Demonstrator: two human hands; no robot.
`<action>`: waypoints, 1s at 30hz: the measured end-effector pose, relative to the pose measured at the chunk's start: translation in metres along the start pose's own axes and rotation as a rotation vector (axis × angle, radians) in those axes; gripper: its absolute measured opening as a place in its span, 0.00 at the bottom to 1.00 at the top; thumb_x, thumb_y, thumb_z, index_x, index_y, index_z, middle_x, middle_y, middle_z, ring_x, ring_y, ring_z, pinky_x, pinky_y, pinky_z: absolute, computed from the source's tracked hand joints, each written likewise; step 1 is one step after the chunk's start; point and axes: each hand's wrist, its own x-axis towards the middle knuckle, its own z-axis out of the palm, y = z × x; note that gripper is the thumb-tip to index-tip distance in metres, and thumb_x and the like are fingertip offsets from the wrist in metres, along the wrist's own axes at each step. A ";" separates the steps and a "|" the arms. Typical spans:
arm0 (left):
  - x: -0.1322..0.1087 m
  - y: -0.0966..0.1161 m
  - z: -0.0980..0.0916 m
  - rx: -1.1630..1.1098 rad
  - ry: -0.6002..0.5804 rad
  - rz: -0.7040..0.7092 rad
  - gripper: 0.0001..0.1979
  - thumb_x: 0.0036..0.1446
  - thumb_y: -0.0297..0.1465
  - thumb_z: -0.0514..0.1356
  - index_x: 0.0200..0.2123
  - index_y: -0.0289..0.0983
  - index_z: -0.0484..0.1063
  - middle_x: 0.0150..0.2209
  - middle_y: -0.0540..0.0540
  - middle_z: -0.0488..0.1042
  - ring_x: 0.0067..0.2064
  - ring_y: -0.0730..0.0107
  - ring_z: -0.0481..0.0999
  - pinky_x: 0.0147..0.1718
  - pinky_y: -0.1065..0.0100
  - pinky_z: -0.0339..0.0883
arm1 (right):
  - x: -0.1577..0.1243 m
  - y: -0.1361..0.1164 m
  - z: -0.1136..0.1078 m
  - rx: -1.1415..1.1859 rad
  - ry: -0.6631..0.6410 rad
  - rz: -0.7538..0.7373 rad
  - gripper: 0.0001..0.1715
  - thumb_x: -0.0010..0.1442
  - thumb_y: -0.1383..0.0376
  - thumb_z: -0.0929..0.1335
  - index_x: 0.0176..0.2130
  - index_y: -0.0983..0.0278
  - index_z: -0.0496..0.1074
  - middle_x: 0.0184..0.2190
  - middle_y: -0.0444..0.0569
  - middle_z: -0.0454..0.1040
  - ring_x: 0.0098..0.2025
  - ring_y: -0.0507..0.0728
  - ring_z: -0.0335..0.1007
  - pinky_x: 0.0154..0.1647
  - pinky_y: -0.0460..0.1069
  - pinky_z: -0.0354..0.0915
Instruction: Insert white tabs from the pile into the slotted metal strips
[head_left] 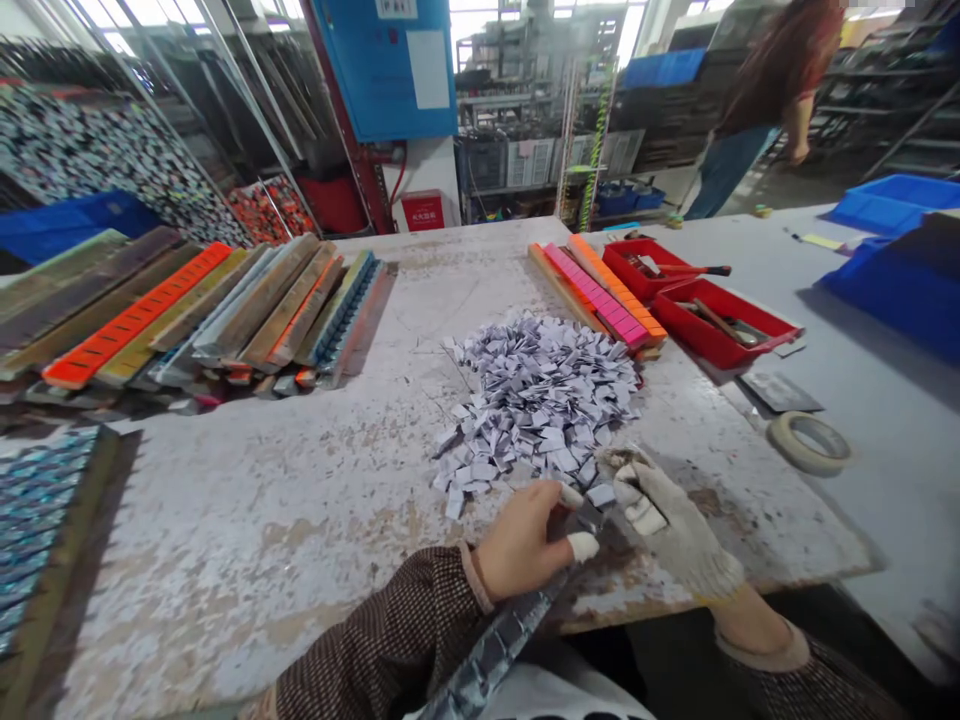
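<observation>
My left hand [521, 540], bare apart from white covers on the thumb and a fingertip, grips the upper end of a dark slotted bar [499, 640]. The bar slants from my lap up to the table edge, with notches along its face. My right hand [667, 515], in a whitish knit glove, is just right of the bar's end with its fingers curled; what they hold, if anything, is hidden. Just beyond both hands lies a heap of small pale grey flat pieces [540, 400]. One loose piece [600, 496] rests between the hands.
Many wooden bars [255, 300], some orange, are stacked at left. A blue-patterned bar [45, 530] lies nearer. Pink [596, 295] and orange strips lie behind the heap. Red trays [724, 320] of tools and a tape roll [808, 443] are at right. A person [772, 100] stands beyond.
</observation>
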 end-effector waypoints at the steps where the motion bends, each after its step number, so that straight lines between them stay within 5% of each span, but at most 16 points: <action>1: -0.004 -0.001 0.001 0.009 -0.022 -0.003 0.13 0.60 0.37 0.67 0.44 0.38 0.72 0.42 0.45 0.75 0.42 0.62 0.74 0.42 0.64 0.67 | -0.003 -0.003 0.000 -0.032 0.002 -0.001 0.21 0.76 0.60 0.54 0.57 0.57 0.69 0.30 0.47 0.75 0.25 0.57 0.71 0.21 0.50 0.69; 7: -0.010 -0.003 0.006 0.082 -0.035 -0.040 0.09 0.58 0.35 0.68 0.35 0.38 0.72 0.40 0.46 0.72 0.41 0.63 0.72 0.41 0.65 0.66 | -0.011 -0.015 -0.004 -0.293 -0.011 -0.132 0.10 0.68 0.69 0.63 0.41 0.59 0.73 0.51 0.57 0.77 0.52 0.64 0.77 0.51 0.60 0.77; 13: -0.010 -0.004 0.007 0.045 -0.025 -0.055 0.08 0.59 0.34 0.67 0.36 0.38 0.73 0.40 0.46 0.72 0.40 0.64 0.72 0.41 0.66 0.65 | -0.002 -0.019 -0.010 -0.645 -0.022 -0.428 0.13 0.65 0.76 0.62 0.41 0.60 0.68 0.48 0.57 0.77 0.51 0.63 0.78 0.48 0.57 0.78; 23: -0.010 -0.005 0.010 0.084 -0.022 -0.033 0.10 0.57 0.33 0.69 0.35 0.38 0.71 0.39 0.47 0.72 0.40 0.64 0.72 0.40 0.67 0.64 | -0.007 -0.021 -0.008 -0.943 -0.216 -0.443 0.15 0.62 0.73 0.62 0.46 0.68 0.74 0.55 0.69 0.75 0.59 0.71 0.73 0.56 0.66 0.73; 30: -0.004 -0.006 -0.002 0.106 -0.086 -0.003 0.13 0.62 0.41 0.67 0.36 0.38 0.73 0.37 0.47 0.75 0.37 0.65 0.74 0.36 0.67 0.65 | 0.009 -0.018 -0.010 -0.791 -0.268 -0.406 0.09 0.65 0.69 0.65 0.40 0.63 0.76 0.49 0.59 0.79 0.56 0.66 0.76 0.58 0.64 0.72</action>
